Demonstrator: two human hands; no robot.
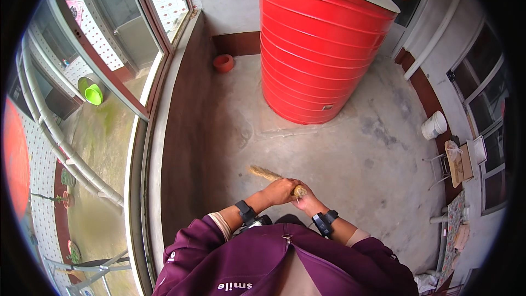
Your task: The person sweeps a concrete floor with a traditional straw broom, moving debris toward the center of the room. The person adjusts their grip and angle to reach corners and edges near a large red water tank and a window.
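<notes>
Both hands meet in front of my body around a bundle of dry, straw-coloured stalks (265, 172), perhaps a small hand broom. Its bushy end points up and left, and its thick, cut butt end faces me on the right. My left hand (283, 191) is closed over the bundle from the left. Close against it, my right hand (305, 202) is at the butt end, with a thin pale strand hanging by the fingers; how its fingers lie is partly hidden. Each wrist wears a black strapped device. The concrete floor (328, 164) lies beneath.
A tall red ribbed metal bin (320, 49) with a pale lid stands ahead. Beside the low wall sits a red pot (223, 63). Along the right wall are a white bucket (434, 125) and a small table (454, 172) bearing a cardboard box. A framed window (154, 90) runs along the left.
</notes>
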